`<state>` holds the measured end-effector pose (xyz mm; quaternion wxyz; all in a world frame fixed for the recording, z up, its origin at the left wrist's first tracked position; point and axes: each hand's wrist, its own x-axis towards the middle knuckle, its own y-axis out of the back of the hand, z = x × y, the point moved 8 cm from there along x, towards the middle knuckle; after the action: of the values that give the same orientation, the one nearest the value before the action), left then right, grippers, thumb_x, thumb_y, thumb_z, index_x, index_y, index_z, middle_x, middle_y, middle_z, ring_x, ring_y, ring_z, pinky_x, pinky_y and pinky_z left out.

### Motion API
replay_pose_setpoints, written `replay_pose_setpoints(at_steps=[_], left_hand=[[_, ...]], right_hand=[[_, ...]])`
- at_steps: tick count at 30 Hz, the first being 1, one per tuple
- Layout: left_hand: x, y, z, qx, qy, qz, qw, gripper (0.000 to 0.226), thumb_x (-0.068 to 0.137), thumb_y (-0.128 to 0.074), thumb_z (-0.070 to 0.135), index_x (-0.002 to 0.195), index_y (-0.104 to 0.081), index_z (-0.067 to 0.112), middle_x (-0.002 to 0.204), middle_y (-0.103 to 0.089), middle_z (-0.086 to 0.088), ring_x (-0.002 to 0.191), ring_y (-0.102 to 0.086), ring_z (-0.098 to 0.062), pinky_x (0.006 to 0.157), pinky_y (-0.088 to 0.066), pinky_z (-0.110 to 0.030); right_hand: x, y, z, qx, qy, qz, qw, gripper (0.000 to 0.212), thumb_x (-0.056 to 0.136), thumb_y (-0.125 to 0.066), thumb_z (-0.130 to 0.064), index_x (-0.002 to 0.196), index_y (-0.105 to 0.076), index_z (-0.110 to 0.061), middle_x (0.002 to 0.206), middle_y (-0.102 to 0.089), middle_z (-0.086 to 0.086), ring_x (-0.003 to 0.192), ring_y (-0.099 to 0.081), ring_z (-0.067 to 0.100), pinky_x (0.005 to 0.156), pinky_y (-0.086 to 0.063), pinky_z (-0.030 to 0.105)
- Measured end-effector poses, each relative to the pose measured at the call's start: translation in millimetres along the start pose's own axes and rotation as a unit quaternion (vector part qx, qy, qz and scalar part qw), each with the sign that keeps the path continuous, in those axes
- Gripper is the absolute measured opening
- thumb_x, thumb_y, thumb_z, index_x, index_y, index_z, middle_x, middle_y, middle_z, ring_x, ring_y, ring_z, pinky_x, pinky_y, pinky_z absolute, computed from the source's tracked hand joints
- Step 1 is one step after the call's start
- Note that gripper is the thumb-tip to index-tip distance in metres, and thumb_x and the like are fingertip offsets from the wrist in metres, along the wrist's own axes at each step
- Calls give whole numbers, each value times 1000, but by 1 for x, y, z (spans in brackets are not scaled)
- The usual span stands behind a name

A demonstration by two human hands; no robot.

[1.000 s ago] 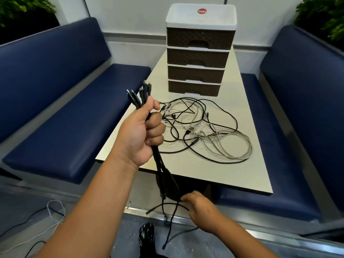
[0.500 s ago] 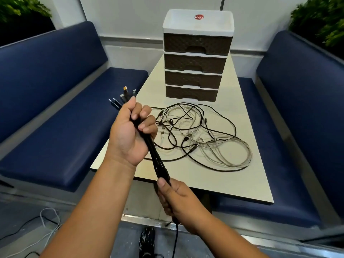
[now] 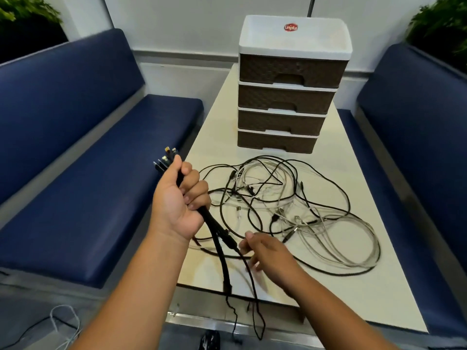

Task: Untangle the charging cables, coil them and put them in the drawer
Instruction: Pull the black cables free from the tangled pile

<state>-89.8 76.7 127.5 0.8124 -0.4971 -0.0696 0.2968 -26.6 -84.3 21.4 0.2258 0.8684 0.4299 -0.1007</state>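
Observation:
My left hand (image 3: 180, 203) is closed around a bunch of black cables (image 3: 217, 234), with their plugs sticking up past my fist at the upper left. The loose ends hang down over the table's near edge. My right hand (image 3: 265, 251) pinches the same bunch just below the left hand. A tangle of black and white cables (image 3: 300, 210) lies on the cream table (image 3: 353, 294). Behind it stands a brown and white drawer unit (image 3: 290, 97) with all its drawers closed.
Blue padded benches (image 3: 75, 198) run along both sides of the table. White and dark wires (image 3: 60, 322) lie on the floor at the lower left. Green plants (image 3: 442, 18) stand in the top corners.
My right hand has slid up the hanging bunch from below the table edge to just under my left hand. The left hand has tilted the plugs leftward.

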Motion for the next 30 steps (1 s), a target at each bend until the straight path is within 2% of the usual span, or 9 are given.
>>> replay_pose_setpoints(at_steps=[4, 6, 11, 13, 16, 18, 21, 27, 30], left_hand=[[28, 12, 0, 22, 43, 35, 998, 46, 97, -45, 38, 55, -35, 24, 41, -19, 6, 30, -18, -5, 30, -10, -15], [42, 18, -1, 29, 65, 54, 996, 48, 97, -46, 37, 52, -32, 23, 41, -18, 6, 29, -17, -5, 30, -10, -16], [66, 40, -7, 11, 115, 86, 990, 48, 96, -46, 33, 51, -35, 22, 40, -19, 6, 29, -18, -4, 31, -9, -15], [72, 49, -8, 7, 133, 97, 986, 45, 96, -46, 33, 54, -36, 22, 41, -20, 5, 29, -19, -4, 30, -10, -15], [78, 60, -8, 17, 153, 116, 981, 39, 96, -47, 34, 60, -37, 22, 42, -21, 6, 30, -19, -4, 28, -13, -15], [81, 64, -9, 25, 166, 126, 978, 36, 94, -50, 36, 63, -40, 21, 43, -21, 8, 31, -19, -4, 27, -14, -15], [82, 65, -12, 63, 169, 137, 974, 34, 92, -55, 42, 70, -48, 17, 45, -20, 9, 33, -18, -4, 28, -13, -15], [79, 45, -16, 185, 143, 102, 967, 53, 75, -63, 62, 94, -63, 13, 49, -17, 10, 36, -14, -3, 33, -11, -15], [79, 41, -12, 213, 91, 121, 965, 42, 73, -70, 53, 86, -59, 15, 51, -18, 10, 39, -14, -3, 34, -11, -16]], right_hand=[[44, 5, -32, -127, 49, 78, 988, 28, 98, -51, -40, 88, -64, -18, 78, -65, -3, 80, -61, 19, 64, -44, 25], [66, -5, -39, -177, 41, 77, 980, 24, 96, -53, -41, 95, -65, -20, 86, -65, -3, 88, -60, 19, 62, -39, 23], [107, -24, -28, -294, -7, 100, 950, 56, 80, -56, -68, 108, -67, -22, 97, -70, 0, 102, -60, 23, 83, -50, 33], [113, -25, -19, -270, -32, 98, 957, 47, 77, -59, -68, 101, -67, -29, 91, -69, -6, 99, -60, 20, 84, -51, 33], [115, -22, -17, -189, -53, 101, 975, 21, 85, -64, -46, 73, -60, -29, 72, -60, -9, 80, -61, 18, 73, -48, 30], [108, -20, -22, -19, -66, 102, 992, 17, 92, -62, -29, 79, -63, -19, 69, -57, -3, 64, -54, 16, 65, -44, 30], [83, -19, -52, 203, -11, 77, 976, 11, 98, -56, -15, 98, -60, -5, 71, -60, 2, 51, -48, 13, 55, -40, 28], [34, -28, -84, 218, 116, 52, 968, 13, 97, -57, -13, 98, -68, -21, 69, -61, -1, 54, -44, 9, 52, -40, 20], [22, -30, -87, 201, 162, 59, 964, 21, 94, -58, -19, 94, -69, -38, 72, -63, -1, 59, -50, 3, 56, -41, 19]])
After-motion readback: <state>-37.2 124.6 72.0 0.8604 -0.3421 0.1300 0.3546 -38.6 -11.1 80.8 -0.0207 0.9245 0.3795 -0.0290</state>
